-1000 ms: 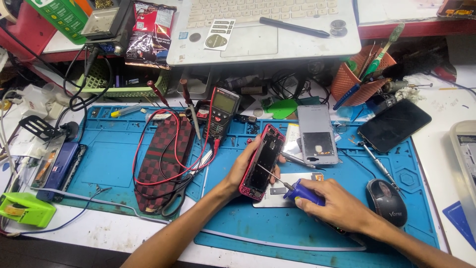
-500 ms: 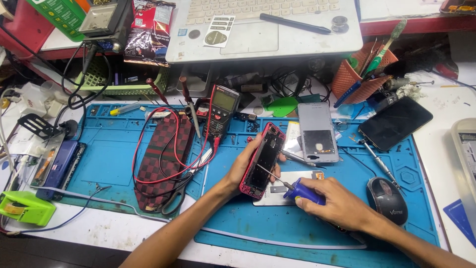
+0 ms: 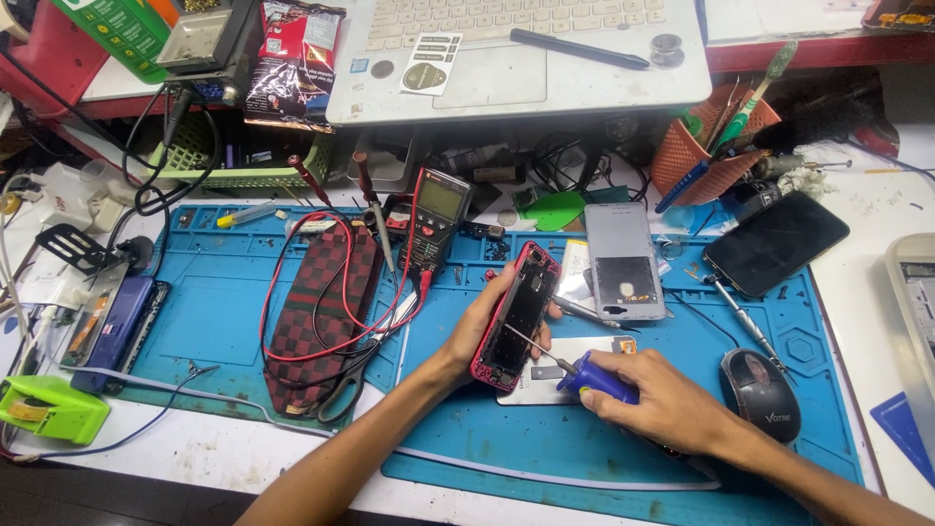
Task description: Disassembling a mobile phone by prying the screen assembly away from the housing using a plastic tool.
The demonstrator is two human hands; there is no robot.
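Hands unchanged from a moment ago: left hand [image 3: 484,321] gripping red opened phone [image 3: 516,317] tilted over blue mat [image 3: 234,302] mid-bench, right hand [image 3: 662,404] closed on blue-handled screwdriver [image 3: 584,375]. Tip still inside phone frame; same screw spot, work not advanced.

Red-framed phone [image 3: 516,317], blue-handled screwdriver [image 3: 596,378], blue mat [image 3: 234,312], red-checkered pouch [image 3: 321,321].

A phone repair workshop: blue repair mat [image 3: 234,321], multimeter [image 3: 436,216], opened phones.
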